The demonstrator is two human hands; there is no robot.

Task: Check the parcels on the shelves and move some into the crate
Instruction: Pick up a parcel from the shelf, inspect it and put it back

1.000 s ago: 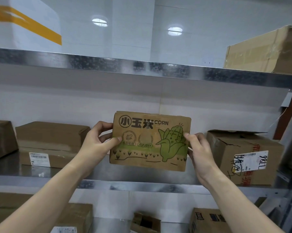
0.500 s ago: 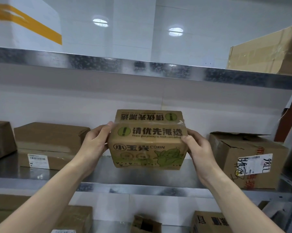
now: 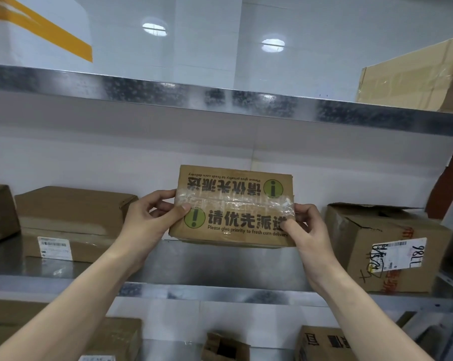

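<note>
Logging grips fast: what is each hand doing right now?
Left hand: grips the left end of the corn box.
Right hand: grips the box's right end, thumb on the taped face.

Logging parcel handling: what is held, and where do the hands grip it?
The corn box, by its ends: left hand at the left end, right hand at the right, thumbs on the taped face.

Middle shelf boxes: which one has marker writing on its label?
The box at far right: its white label carries black marker scrawl; the flat box at left has a plain label.
</note>
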